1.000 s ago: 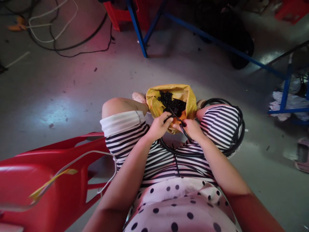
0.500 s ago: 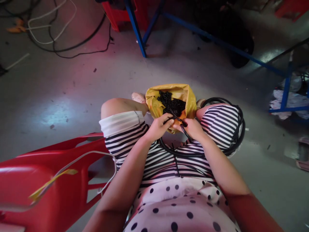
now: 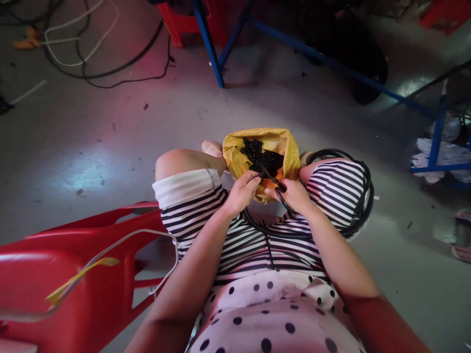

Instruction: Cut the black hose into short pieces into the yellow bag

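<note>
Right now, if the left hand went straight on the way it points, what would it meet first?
The left hand would likely first meet the slim dark tool in the right hand, then the short black pieces inside the yellow bag; depth is hard to judge.

Single head-worn camera, looking forward and steeply down, wide view. Spotted shirt (image 3: 265, 316) nearest lens, along bottom edge; striped shorts (image 3: 246, 250) just beyond. Forearms (image 3: 198, 264) run up from lower edge to left hand (image 3: 241, 194) and right hand (image 3: 293, 196), near view's centre, at middle distance. Yellow bag (image 3: 231, 157) just past hands, seen from above, into its mouth. Red chair (image 3: 103, 294) close at lower left, cropped. Floor (image 3: 165, 117) spreads farther out; blue frame (image 3: 208, 41) far off, cut by top edge.
</note>
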Demonstrator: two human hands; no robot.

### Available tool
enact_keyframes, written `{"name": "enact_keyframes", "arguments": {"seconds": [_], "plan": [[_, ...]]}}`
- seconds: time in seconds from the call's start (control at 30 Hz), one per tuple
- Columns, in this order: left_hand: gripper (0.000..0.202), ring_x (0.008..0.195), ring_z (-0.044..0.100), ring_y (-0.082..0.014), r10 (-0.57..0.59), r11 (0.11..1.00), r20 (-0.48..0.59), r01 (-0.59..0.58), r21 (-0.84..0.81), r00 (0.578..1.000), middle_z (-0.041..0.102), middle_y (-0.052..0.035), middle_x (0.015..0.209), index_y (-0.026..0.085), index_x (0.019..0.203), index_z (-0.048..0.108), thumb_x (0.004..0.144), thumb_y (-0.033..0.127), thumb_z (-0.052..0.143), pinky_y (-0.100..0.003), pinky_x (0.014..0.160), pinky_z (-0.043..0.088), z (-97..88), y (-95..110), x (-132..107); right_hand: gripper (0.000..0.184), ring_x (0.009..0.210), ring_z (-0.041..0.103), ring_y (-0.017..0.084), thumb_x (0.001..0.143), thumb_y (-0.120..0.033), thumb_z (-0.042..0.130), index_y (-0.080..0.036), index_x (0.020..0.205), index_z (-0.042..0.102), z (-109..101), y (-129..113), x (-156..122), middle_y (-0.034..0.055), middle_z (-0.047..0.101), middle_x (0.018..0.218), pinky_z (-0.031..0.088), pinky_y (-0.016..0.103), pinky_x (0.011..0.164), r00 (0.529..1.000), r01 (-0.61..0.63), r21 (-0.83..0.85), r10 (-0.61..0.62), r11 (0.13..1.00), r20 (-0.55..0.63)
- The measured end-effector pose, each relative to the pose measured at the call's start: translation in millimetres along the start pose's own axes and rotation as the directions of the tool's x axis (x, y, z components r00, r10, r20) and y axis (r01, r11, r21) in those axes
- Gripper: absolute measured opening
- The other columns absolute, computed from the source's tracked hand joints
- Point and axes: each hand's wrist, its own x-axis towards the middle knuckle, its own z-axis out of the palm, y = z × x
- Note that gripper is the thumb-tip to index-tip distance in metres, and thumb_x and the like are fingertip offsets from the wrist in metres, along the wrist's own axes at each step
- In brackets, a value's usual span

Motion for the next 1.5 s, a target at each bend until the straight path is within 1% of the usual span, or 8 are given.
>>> {"name": "enact_keyframes", "arguments": {"seconds": [0.07,0.2,0.4,0.63,0.9,1.03,1.17,1.5], "plan": [[0.015,0.039,0.028,-0.0064,-0.07,0.992,0.008,0.07,-0.103,0.998,0.033,0.0101,0.056,0.022,0.086,0.045,0.087,0.035,0.054,-0.018,0.036,0.021,1.6,3.8,-1.4,0.052,0.074,0.067,0.021,0.083,-0.072,0.062,-0.023,0.096,0.073,0.8,0.8,-0.4,0.0063,0.074,0.084,0.032,0.026,0.059,1.0,0.021,0.031,-0.021,0.999,0.022],[0.017,0.038,0.027,-0.006,-0.069,0.985,-0.027,0.064,-0.163,0.997,0.034,0.0092,0.055,0.023,0.078,0.041,0.084,0.033,0.053,-0.019,0.034,0.02,2.5,6.0,-2.0,0.05,0.072,0.064,0.019,0.083,-0.07,0.064,-0.024,0.099,0.071,1.5,1.6,-1.7,0.0043,0.073,0.085,0.032,0.025,0.059,0.998,0.033,0.069,-0.036,0.997,0.042],[0.014,0.038,0.028,-0.0058,-0.041,0.986,-0.047,0.033,-0.164,0.998,0.034,0.0089,0.054,0.022,0.076,0.041,0.082,0.03,0.051,-0.019,0.036,0.02,3.7,7.0,-2.5,0.05,0.07,0.06,0.017,0.083,-0.07,0.064,-0.022,0.096,0.068,-1.1,-3.1,-5.0,0.0039,0.071,0.082,0.031,0.024,0.058,0.992,0.059,0.064,-0.065,0.996,0.107],[0.014,0.04,0.03,-0.0058,-0.03,0.99,-0.051,0.023,-0.137,0.998,0.035,0.0091,0.053,0.022,0.075,0.041,0.082,0.03,0.05,-0.019,0.04,0.022,5.0,6.1,-2.2,0.049,0.071,0.061,0.017,0.083,-0.068,0.066,-0.021,0.097,0.065,-4.3,-10.2,-7.3,0.0038,0.069,0.083,0.032,0.024,0.06,0.982,0.02,0.086,-0.036,0.996,0.188],[0.017,0.043,0.031,-0.0056,0.022,0.998,-0.059,-0.026,-0.062,0.998,0.036,0.0093,0.052,0.021,0.073,0.043,0.082,0.032,0.051,-0.02,0.042,0.025,5.1,2.8,-0.6,0.048,0.069,0.058,0.016,0.084,-0.067,0.065,-0.02,0.093,0.064,-1.3,-7.9,-6.0,0.0023,0.066,0.078,0.032,0.023,0.059,0.982,0.051,0.124,-0.073,0.991,0.173],[0.019,0.041,0.032,-0.006,0.012,0.998,-0.057,-0.015,-0.058,0.998,0.036,0.0088,0.051,0.021,0.071,0.042,0.084,0.032,0.051,-0.02,0.039,0.026,4.8,1.7,0.1,0.048,0.068,0.057,0.015,0.084,-0.066,0.066,-0.02,0.094,0.066,-0.8,-7.7,-6.3,0.0025,0.067,0.079,0.032,0.023,0.06,0.986,0.05,0.131,-0.07,0.99,0.153],[0.02,0.038,0.033,-0.0082,-0.009,1.0,-0.043,0.008,-0.021,0.999,0.036,0.0078,0.048,0.021,0.073,0.048,0.087,0.035,0.049,-0.021,0.034,0.026,3.9,-0.9,1.4,0.049,0.069,0.057,0.016,0.084,-0.067,0.066,-0.019,0.095,0.068,0.2,-7.3,-6.1,0.0033,0.068,0.08,0.032,0.023,0.06,0.99,0.054,0.121,-0.069,0.991,0.121],[0.022,0.039,0.027,-0.0053,-0.064,0.99,-0.015,0.062,-0.129,0.998,0.032,0.0088,0.05,0.019,0.072,0.048,0.086,0.034,0.053,-0.018,0.036,0.021,3.0,6.4,-1.4,0.055,0.062,0.051,0.015,0.082,-0.072,0.064,-0.017,0.078,0.069,4.2,-1.7,-5.2,0.0048,0.065,0.068,0.027,0.025,0.056,0.993,0.055,0.068,-0.062,0.996,0.099]]}}
